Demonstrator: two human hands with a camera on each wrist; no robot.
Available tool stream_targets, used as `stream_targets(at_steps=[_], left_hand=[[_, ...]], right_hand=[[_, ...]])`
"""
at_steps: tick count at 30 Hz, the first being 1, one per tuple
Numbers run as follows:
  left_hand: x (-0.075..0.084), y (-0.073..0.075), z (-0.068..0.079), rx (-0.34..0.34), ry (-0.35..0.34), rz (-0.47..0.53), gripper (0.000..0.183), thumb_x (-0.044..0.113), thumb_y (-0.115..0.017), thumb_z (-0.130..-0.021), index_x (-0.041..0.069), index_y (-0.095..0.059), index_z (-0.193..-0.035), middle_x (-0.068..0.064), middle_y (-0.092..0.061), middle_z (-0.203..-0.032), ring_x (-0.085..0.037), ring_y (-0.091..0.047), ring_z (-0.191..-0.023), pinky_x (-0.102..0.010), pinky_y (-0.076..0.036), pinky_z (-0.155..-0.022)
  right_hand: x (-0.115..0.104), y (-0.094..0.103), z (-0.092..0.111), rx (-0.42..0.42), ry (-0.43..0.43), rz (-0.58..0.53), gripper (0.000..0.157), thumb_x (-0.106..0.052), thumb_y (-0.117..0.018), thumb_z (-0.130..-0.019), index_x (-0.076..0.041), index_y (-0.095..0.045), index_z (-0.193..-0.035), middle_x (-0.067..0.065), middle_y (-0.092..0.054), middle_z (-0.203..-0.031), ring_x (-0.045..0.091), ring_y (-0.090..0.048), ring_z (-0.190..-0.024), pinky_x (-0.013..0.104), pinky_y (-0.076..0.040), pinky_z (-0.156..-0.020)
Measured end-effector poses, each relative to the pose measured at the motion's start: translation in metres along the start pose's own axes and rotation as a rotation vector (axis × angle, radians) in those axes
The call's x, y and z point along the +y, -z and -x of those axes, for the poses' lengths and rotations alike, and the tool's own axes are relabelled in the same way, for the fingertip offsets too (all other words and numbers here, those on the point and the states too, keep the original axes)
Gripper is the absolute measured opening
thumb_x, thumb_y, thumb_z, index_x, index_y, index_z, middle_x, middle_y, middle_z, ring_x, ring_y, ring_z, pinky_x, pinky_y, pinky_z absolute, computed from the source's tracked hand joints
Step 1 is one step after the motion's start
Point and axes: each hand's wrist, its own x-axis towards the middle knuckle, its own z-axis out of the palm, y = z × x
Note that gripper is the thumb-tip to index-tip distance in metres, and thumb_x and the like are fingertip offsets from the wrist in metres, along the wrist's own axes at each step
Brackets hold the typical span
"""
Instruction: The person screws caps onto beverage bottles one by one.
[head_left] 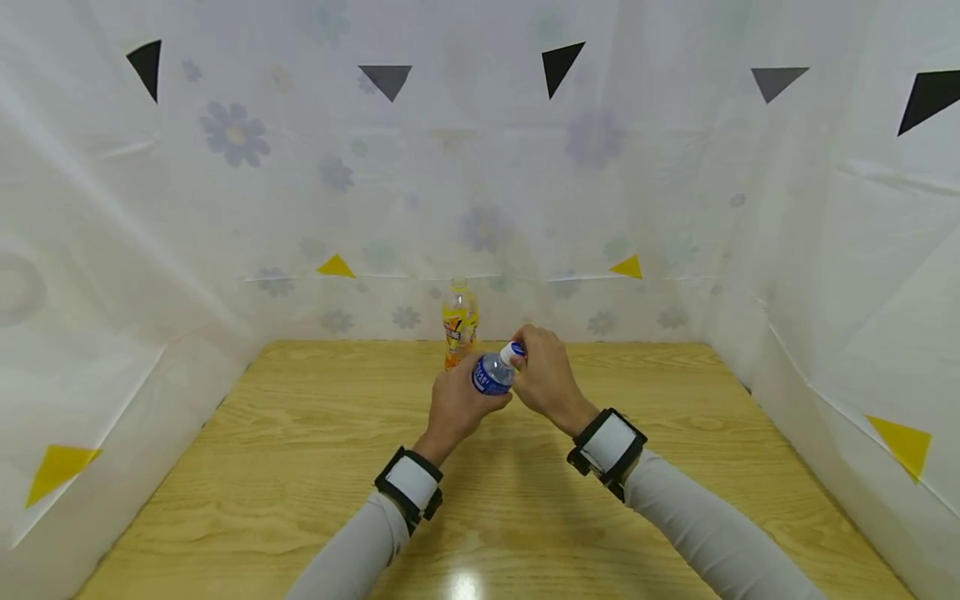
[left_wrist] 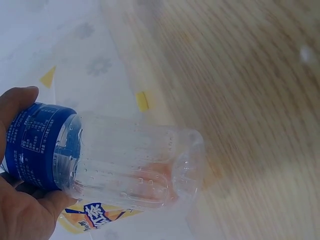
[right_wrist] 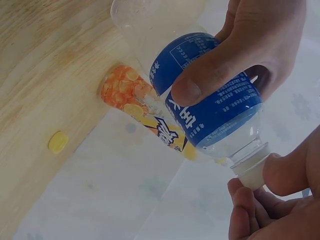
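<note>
A clear plastic bottle [head_left: 491,377] with a blue label is gripped round its label by my left hand [head_left: 459,404]. It tilts, its neck toward the right hand. My right hand [head_left: 546,375] pinches the white cap [right_wrist: 252,172] at the bottle's mouth between thumb and fingers. In the left wrist view the see-through lower part of the bottle [left_wrist: 135,160] shows droplets inside. Just behind the hands stands a second clear bottle [head_left: 459,321], uncapped, with a yellow and orange label; its base is partly hidden by the left hand.
A yellow bottle cap [right_wrist: 58,142] lies on the wooden table [head_left: 300,467], near its far edge. Pale flowered sheeting [head_left: 480,167] walls the table at the back and both sides, with black, grey and yellow triangles on it.
</note>
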Motion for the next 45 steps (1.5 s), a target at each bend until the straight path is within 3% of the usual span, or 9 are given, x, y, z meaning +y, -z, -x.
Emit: stream_targets(at_steps=[20,24,29,32,37,41,45], left_hand=[[0.003,-0.001,-0.002,-0.021,-0.003,-0.016,0.059,0.027,-0.089,-0.074,0.010,-0.066,-0.125,-0.011,-0.075,-0.109,-0.028,-0.071,-0.095,-0.045,-0.056,-0.082],[0.002,0.002,-0.005,-0.028,0.011,-0.036,0.060,0.028,-0.089,-0.074,0.010,-0.064,-0.125,-0.011,-0.074,-0.109,-0.027,-0.071,-0.096,-0.045,-0.057,-0.081],[0.003,0.015,-0.014,-0.011,0.056,-0.018,0.068,0.028,-0.089,-0.075,0.006,-0.060,-0.132,-0.015,-0.073,-0.112,-0.030,-0.072,-0.098,-0.045,-0.058,-0.080],[0.003,0.029,-0.025,0.037,0.075,0.002,0.071,0.028,-0.089,-0.076,0.003,-0.058,-0.134,-0.018,-0.073,-0.112,-0.032,-0.073,-0.097,-0.046,-0.059,-0.079],[-0.006,0.055,-0.047,0.180,0.121,0.025,0.067,0.028,-0.087,-0.077,0.002,-0.057,-0.131,-0.020,-0.071,-0.114,-0.035,-0.072,-0.100,-0.048,-0.059,-0.080],[-0.022,0.079,-0.060,0.287,0.205,0.048,0.067,0.028,-0.085,-0.079,0.002,-0.055,-0.133,-0.022,-0.069,-0.120,-0.038,-0.069,-0.107,-0.051,-0.058,-0.084],[-0.048,0.100,-0.070,0.383,0.273,0.044,0.070,0.029,-0.084,-0.080,0.004,-0.052,-0.137,-0.023,-0.066,-0.126,-0.040,-0.066,-0.114,-0.054,-0.055,-0.090]], right_hand=[[0.003,0.006,0.004,-0.018,-0.017,-0.010,0.016,-0.004,-0.064,-0.093,0.001,-0.065,-0.109,0.015,-0.067,-0.098,0.032,-0.059,-0.091,0.046,-0.047,-0.081],[0.004,0.006,0.004,-0.025,-0.008,-0.030,0.024,-0.012,-0.062,-0.096,0.000,-0.066,-0.117,0.016,-0.070,-0.103,0.036,-0.061,-0.098,0.050,-0.047,-0.085],[0.007,0.005,0.007,-0.064,-0.017,-0.018,0.036,-0.022,-0.062,-0.099,0.001,-0.064,-0.126,0.020,-0.069,-0.109,0.038,-0.062,-0.105,0.054,-0.049,-0.088],[0.009,0.004,0.009,-0.080,-0.031,-0.009,0.035,-0.021,-0.061,-0.100,0.002,-0.063,-0.126,0.022,-0.069,-0.110,0.040,-0.062,-0.108,0.055,-0.049,-0.089],[0.013,0.002,0.013,-0.110,-0.054,0.008,0.035,-0.020,-0.059,-0.101,0.003,-0.063,-0.127,0.023,-0.069,-0.110,0.042,-0.059,-0.112,0.061,-0.042,-0.099],[0.017,-0.001,0.016,-0.160,-0.087,0.016,0.039,-0.025,-0.058,-0.102,0.002,-0.060,-0.130,0.022,-0.068,-0.113,0.040,-0.059,-0.111,0.064,-0.035,-0.101],[0.020,-0.003,0.017,-0.196,-0.111,0.027,0.041,-0.026,-0.059,-0.102,0.003,-0.059,-0.130,0.024,-0.068,-0.116,0.039,-0.061,-0.110,0.067,-0.032,-0.103]])
